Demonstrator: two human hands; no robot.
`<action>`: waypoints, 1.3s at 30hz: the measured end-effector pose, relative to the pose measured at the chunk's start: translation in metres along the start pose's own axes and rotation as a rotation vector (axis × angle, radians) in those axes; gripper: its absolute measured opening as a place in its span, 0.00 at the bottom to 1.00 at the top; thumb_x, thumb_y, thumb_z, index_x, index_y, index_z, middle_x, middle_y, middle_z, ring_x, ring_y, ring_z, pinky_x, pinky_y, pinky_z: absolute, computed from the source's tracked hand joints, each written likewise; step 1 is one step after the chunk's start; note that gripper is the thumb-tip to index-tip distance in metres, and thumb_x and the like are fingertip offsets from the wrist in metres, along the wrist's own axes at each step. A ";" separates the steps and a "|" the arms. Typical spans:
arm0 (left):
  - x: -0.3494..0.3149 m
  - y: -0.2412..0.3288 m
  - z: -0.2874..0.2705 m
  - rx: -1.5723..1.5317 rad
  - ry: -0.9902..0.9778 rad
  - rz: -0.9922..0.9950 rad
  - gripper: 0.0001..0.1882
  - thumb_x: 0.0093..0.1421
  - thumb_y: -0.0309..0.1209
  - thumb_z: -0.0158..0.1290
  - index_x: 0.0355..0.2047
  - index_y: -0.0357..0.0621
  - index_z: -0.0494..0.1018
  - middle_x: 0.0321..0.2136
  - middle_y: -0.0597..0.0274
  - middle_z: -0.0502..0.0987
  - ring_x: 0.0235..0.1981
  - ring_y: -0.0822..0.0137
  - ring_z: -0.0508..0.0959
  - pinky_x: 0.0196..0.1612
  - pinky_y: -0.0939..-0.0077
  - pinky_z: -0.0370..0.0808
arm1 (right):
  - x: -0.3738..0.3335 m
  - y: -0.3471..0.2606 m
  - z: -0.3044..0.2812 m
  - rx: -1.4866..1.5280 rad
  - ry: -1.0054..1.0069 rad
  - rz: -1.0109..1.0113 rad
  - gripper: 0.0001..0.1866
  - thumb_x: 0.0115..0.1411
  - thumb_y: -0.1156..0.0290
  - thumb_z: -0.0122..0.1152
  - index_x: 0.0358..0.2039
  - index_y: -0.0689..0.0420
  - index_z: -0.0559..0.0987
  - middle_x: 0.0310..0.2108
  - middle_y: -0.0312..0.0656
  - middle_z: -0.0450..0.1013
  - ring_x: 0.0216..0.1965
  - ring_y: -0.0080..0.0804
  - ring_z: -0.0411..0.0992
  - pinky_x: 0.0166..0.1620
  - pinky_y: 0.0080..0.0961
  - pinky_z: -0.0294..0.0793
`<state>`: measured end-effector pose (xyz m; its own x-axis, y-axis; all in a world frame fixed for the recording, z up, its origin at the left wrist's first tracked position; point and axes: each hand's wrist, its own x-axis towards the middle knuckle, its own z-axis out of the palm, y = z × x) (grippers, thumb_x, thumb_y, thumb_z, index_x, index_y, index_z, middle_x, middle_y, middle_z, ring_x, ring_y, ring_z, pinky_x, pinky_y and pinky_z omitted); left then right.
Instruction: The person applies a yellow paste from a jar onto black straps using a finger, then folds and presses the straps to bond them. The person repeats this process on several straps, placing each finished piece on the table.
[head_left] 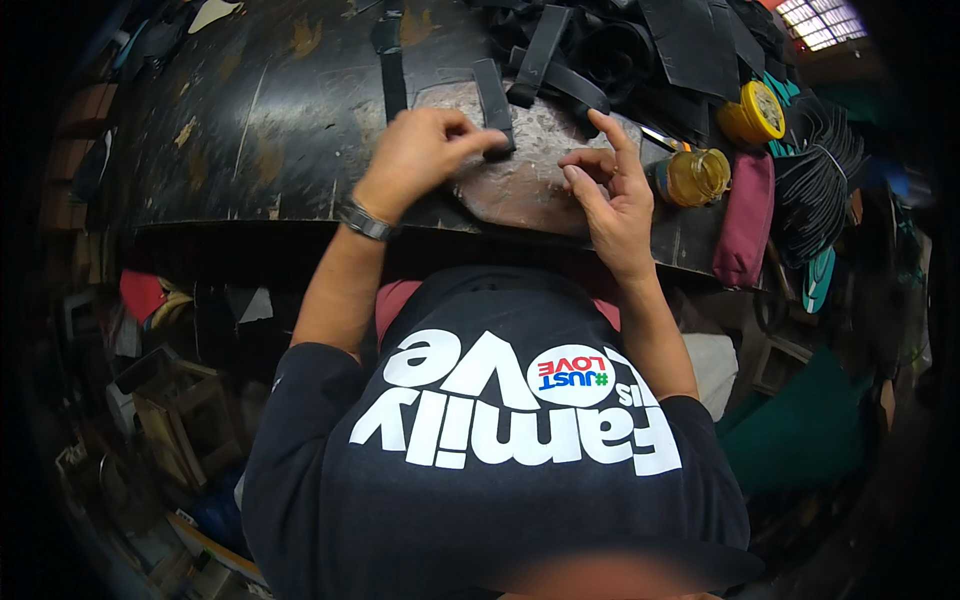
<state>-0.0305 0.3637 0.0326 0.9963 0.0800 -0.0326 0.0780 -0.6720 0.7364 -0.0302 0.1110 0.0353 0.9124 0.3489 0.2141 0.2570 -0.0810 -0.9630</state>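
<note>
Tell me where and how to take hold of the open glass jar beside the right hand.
Wrap the glass jar around its rounded side, below the open rim, probably coming from the left: the right hand is on that side, while the yellow tub and maroon item crowd the other. Its mouth is uncovered, so keeping it level seems wise.

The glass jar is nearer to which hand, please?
Right. The right hand is just left of the glass jar; the left hand is farther left, at a black strip.
</note>
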 end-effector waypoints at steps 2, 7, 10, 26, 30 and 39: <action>-0.010 0.010 0.009 -0.005 0.131 0.104 0.15 0.55 0.38 0.68 0.33 0.38 0.83 0.23 0.67 0.79 0.23 0.78 0.74 0.28 0.82 0.71 | 0.006 0.004 0.011 0.051 -0.002 0.038 0.35 0.63 0.82 0.59 0.69 0.56 0.59 0.43 0.43 0.76 0.35 0.17 0.72 0.41 0.15 0.72; -0.017 0.017 0.026 -0.365 0.176 0.367 0.08 0.55 0.25 0.66 0.35 0.39 0.82 0.32 0.65 0.80 0.26 0.78 0.75 0.29 0.83 0.71 | 0.014 0.004 0.017 0.330 0.078 0.168 0.38 0.61 0.81 0.61 0.70 0.55 0.57 0.43 0.47 0.75 0.25 0.13 0.69 0.31 0.11 0.72; -0.027 0.025 0.040 -0.272 0.142 0.508 0.07 0.57 0.24 0.64 0.37 0.38 0.82 0.31 0.63 0.80 0.26 0.77 0.76 0.29 0.83 0.72 | 0.011 -0.003 0.007 0.504 0.101 0.120 0.42 0.59 0.84 0.61 0.71 0.53 0.54 0.41 0.45 0.75 0.24 0.13 0.69 0.28 0.10 0.70; -0.036 0.057 0.079 -1.376 -0.285 -0.244 0.06 0.62 0.32 0.63 0.37 0.46 0.81 0.29 0.74 0.78 0.28 0.83 0.74 0.32 0.91 0.68 | -0.041 -0.011 -0.039 0.249 -0.066 -0.141 0.38 0.57 0.80 0.61 0.68 0.61 0.62 0.37 0.43 0.77 0.39 0.27 0.74 0.48 0.23 0.73; -0.030 0.052 0.078 -1.297 -0.278 -0.148 0.06 0.64 0.31 0.61 0.38 0.42 0.79 0.29 0.72 0.78 0.25 0.83 0.75 0.26 0.92 0.67 | -0.031 -0.016 -0.091 -0.158 0.185 -0.395 0.18 0.68 0.61 0.54 0.43 0.63 0.83 0.43 0.47 0.74 0.42 0.33 0.72 0.50 0.29 0.68; -0.035 0.065 0.089 -1.319 -0.425 -0.104 0.07 0.64 0.26 0.59 0.41 0.40 0.74 0.33 0.61 0.81 0.32 0.71 0.84 0.34 0.84 0.82 | 0.008 -0.013 -0.157 -1.161 0.182 -0.294 0.23 0.70 0.50 0.50 0.34 0.51 0.89 0.51 0.44 0.77 0.59 0.47 0.65 0.60 0.41 0.61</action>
<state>-0.0565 0.2515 0.0213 0.9416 -0.3009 -0.1513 0.2962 0.5256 0.7975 0.0239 -0.0318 0.0751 0.7783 0.3665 0.5098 0.5100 -0.8426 -0.1729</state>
